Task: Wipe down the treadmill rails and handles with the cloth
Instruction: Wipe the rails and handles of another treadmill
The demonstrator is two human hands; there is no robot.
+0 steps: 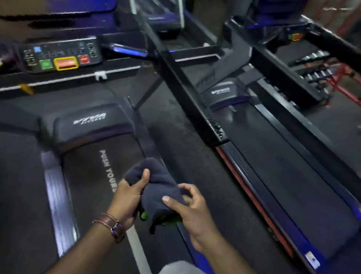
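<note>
The dark grey cloth [154, 186] is held between both hands above the belt [95, 177] of the near treadmill, and no rail is being touched by it. The left hand [129, 196] is curled around the cloth's near-left side, with the thumb laid over the top fold. The cloth's right edge is pinched by the right hand [188, 208] between thumb and forefinger, while the other fingers are loosely spread. A strip of bright green [168, 220] is seen under the cloth below the right hand; what it belongs to cannot be told.

The step in hand is judged to be preparation: the cloth is being bunched or refolded into a pad, and wiping itself is not under way at this moment. How much of the rails has been wiped cannot be read from the surfaces.

The long black handrail [183, 89] runs ahead of the right hand and above it, with its end cap [218, 131] nearest. For the next move, the cloth would need to be gathered into one hand, lifted forward to that end, wrapped around the bar and drawn along its length. The console [61, 56] and its handles lie ahead of the left hand, further off.
</note>
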